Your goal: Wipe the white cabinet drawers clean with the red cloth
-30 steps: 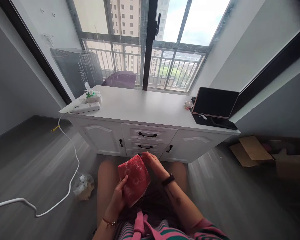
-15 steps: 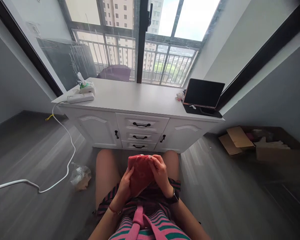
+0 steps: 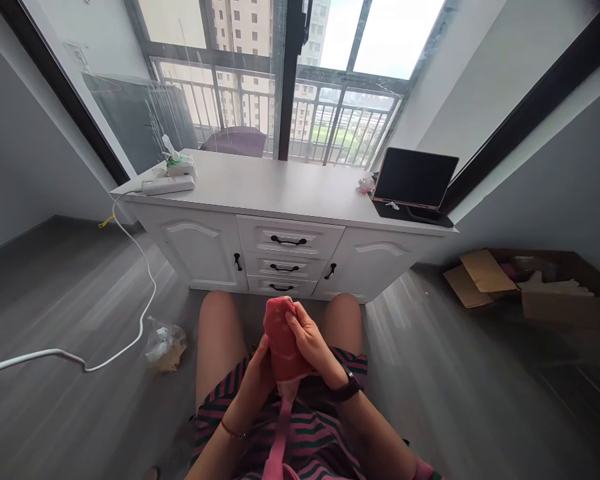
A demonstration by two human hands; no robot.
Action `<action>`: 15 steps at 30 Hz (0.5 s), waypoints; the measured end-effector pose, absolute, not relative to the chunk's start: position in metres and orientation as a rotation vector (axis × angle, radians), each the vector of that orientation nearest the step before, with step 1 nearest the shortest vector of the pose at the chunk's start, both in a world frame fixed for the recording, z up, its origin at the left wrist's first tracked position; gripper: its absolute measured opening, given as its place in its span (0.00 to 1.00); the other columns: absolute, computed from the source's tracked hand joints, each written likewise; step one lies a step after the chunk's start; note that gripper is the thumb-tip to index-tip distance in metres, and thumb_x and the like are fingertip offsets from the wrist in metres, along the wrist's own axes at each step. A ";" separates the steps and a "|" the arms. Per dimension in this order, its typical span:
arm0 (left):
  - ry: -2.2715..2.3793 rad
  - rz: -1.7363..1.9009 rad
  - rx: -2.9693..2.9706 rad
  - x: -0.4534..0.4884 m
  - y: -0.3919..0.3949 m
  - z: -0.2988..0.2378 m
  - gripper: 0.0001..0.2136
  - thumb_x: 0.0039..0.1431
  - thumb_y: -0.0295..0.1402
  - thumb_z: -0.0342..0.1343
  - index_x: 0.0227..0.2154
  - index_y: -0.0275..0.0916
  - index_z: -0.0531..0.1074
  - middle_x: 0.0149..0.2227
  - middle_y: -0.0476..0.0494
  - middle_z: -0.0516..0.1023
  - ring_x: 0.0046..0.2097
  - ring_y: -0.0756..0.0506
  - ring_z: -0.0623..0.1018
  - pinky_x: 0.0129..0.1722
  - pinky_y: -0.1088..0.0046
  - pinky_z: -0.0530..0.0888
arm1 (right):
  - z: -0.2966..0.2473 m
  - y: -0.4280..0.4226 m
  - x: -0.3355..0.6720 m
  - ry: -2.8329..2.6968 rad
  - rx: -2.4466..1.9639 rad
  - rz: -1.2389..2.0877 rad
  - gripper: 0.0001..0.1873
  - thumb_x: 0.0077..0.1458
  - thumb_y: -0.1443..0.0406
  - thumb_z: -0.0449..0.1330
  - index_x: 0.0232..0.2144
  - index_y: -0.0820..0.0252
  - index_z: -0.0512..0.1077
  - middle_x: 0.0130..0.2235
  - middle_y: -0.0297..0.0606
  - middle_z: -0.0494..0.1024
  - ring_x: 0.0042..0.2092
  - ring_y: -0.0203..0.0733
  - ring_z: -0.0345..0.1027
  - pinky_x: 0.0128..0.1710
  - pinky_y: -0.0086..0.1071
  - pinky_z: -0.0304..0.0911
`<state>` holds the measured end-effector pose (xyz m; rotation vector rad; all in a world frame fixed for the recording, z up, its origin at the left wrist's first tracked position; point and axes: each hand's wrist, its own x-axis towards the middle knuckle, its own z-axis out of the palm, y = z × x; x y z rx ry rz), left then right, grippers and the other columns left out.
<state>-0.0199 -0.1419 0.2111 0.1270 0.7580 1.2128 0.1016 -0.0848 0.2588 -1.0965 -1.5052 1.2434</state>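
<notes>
Above my lap, both hands hold a piece of red fabric (image 3: pixel 283 343), narrow at its top with a rougher, lighter edge there. Whether it is a pouch or folded cloth I cannot tell. My left hand (image 3: pixel 259 371) is closed around its lower left side, the fingers partly hidden behind it. On the upper right side, my right hand (image 3: pixel 306 333) pinches the fabric with the thumb in front. Below the fabric's lower edge hangs a pink tie (image 3: pixel 280 433) from my striped clothing.
Ahead stands a white cabinet (image 3: pixel 270 183) with a power strip (image 3: pixel 169 185), a tissue pack (image 3: pixel 181 165) and a black screen (image 3: pixel 417 177) on top. A white cable (image 3: pixel 147 267) runs across the floor near a plastic bag (image 3: pixel 165 345). An open cardboard box (image 3: pixel 565 307) lies to the right.
The red fabric has turned and now looks narrower at its top. My right hand has shifted left and down along it; my left hand sits lower and more behind it. The view has shifted slightly.
</notes>
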 end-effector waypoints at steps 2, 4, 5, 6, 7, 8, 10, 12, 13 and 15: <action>0.690 1.180 0.083 -0.022 -0.149 0.213 0.26 0.62 0.43 0.50 0.61 0.38 0.65 0.61 0.37 0.71 0.66 0.36 0.62 0.65 0.54 0.57 | 0.249 -0.089 0.096 -1.408 -1.025 1.374 0.17 0.63 0.50 0.50 0.40 0.56 0.68 0.39 0.34 0.73 0.40 0.36 0.67 0.43 0.27 0.64; 0.639 1.199 0.022 -0.025 -0.157 0.210 0.25 0.63 0.42 0.50 0.60 0.36 0.66 0.58 0.37 0.74 0.63 0.37 0.66 0.65 0.56 0.59 | 0.240 -0.094 0.095 -1.379 -1.033 1.405 0.17 0.63 0.50 0.49 0.40 0.56 0.67 0.40 0.34 0.73 0.41 0.37 0.67 0.46 0.28 0.64; 0.637 1.217 -0.009 -0.025 -0.160 0.208 0.24 0.63 0.39 0.51 0.60 0.36 0.66 0.57 0.37 0.75 0.62 0.38 0.69 0.64 0.58 0.60 | 0.237 -0.096 0.096 -1.398 -1.061 1.389 0.17 0.64 0.51 0.49 0.40 0.55 0.67 0.39 0.34 0.73 0.41 0.37 0.67 0.46 0.29 0.64; 0.655 1.230 -0.033 -0.026 -0.163 0.206 0.24 0.62 0.37 0.53 0.60 0.36 0.66 0.55 0.37 0.77 0.60 0.39 0.71 0.63 0.60 0.62 | 0.234 -0.098 0.097 -1.434 -1.106 1.357 0.16 0.64 0.51 0.49 0.41 0.55 0.67 0.39 0.33 0.74 0.40 0.37 0.68 0.45 0.29 0.64; 0.694 1.233 -0.044 -0.026 -0.164 0.205 0.25 0.60 0.34 0.56 0.60 0.37 0.65 0.54 0.38 0.78 0.58 0.39 0.74 0.62 0.60 0.65 | 0.233 -0.100 0.099 -1.476 -1.168 1.311 0.16 0.65 0.52 0.48 0.42 0.55 0.67 0.38 0.33 0.74 0.38 0.38 0.68 0.43 0.29 0.64; 0.742 1.221 -0.042 -0.025 -0.165 0.205 0.26 0.58 0.31 0.58 0.61 0.38 0.64 0.52 0.38 0.79 0.55 0.39 0.76 0.59 0.60 0.67 | 0.231 -0.102 0.100 -1.520 -1.242 1.252 0.15 0.65 0.52 0.48 0.43 0.54 0.67 0.37 0.33 0.75 0.37 0.38 0.69 0.41 0.30 0.64; 0.838 1.191 -0.006 -0.022 -0.165 0.209 0.31 0.52 0.27 0.63 0.61 0.39 0.63 0.48 0.38 0.81 0.48 0.39 0.80 0.52 0.60 0.74 | 0.231 -0.105 0.102 -1.584 -1.390 1.101 0.15 0.65 0.54 0.48 0.46 0.54 0.66 0.38 0.34 0.77 0.37 0.41 0.71 0.40 0.32 0.63; 0.907 1.171 0.052 -0.018 -0.164 0.214 0.36 0.47 0.24 0.66 0.61 0.39 0.63 0.44 0.40 0.83 0.42 0.41 0.82 0.45 0.64 0.77 | 0.230 -0.106 0.103 -1.613 -1.473 0.991 0.15 0.64 0.56 0.49 0.48 0.53 0.67 0.42 0.36 0.77 0.42 0.44 0.72 0.43 0.34 0.63; 0.931 1.173 0.074 -0.016 -0.164 0.217 0.37 0.45 0.22 0.67 0.60 0.39 0.64 0.42 0.40 0.83 0.39 0.42 0.82 0.42 0.66 0.78 | 0.229 -0.107 0.104 -1.620 -1.487 0.974 0.15 0.64 0.56 0.49 0.49 0.53 0.67 0.44 0.37 0.77 0.44 0.45 0.72 0.45 0.35 0.63; 0.956 1.190 0.090 -0.015 -0.162 0.220 0.37 0.43 0.22 0.67 0.59 0.39 0.65 0.41 0.40 0.83 0.36 0.43 0.82 0.38 0.69 0.78 | 0.225 -0.106 0.106 -1.603 -1.490 1.006 0.18 0.63 0.56 0.50 0.52 0.53 0.66 0.48 0.39 0.77 0.48 0.46 0.72 0.49 0.37 0.62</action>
